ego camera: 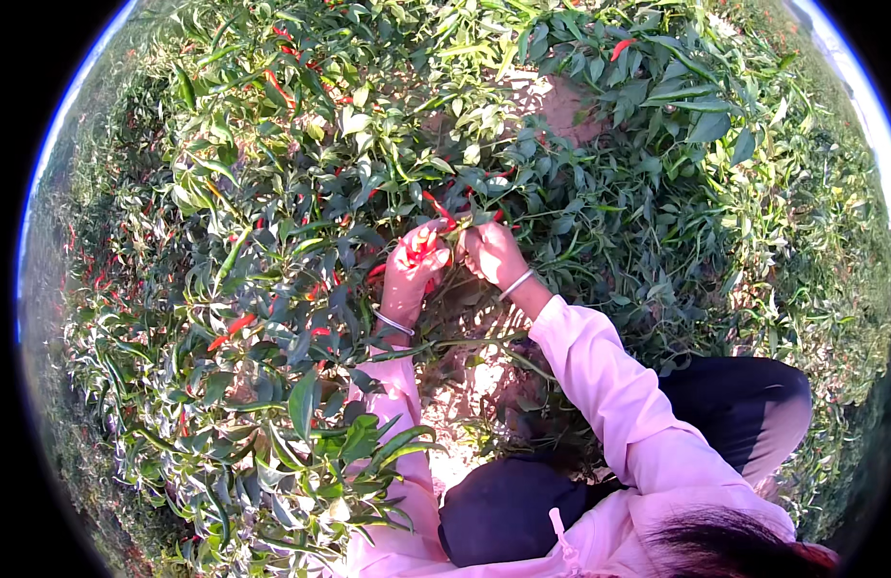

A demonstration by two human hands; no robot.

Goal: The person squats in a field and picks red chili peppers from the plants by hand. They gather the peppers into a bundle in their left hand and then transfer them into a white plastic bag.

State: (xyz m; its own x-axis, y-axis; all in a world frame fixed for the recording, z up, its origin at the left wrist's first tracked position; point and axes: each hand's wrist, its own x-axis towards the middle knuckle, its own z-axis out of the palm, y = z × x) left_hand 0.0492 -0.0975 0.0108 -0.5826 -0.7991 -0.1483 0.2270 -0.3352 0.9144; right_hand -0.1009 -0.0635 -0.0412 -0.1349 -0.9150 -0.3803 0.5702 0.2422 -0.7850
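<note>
My left hand (411,261) is curled palm up around several red chili peppers (421,250). Another long red chili (438,206) rises above its fingertips, beside the leaves. Close to its right, my right hand (493,253) has its fingers pinched on a sprig of a chili plant (480,218); the exact spot of the grip is partly hidden. A bit of red chili (497,215) shows just above the right knuckles. Each wrist wears a bangle, and pink sleeves cover both forearms.
Dense chili plants (272,180) with green and red pods surround me. A leafy branch (445,345) crosses over my left forearm. Green pods (398,451) overhang my left sleeve. Sunlit soil (460,419) lies between my arms, and my bent knee (742,404) is at the right.
</note>
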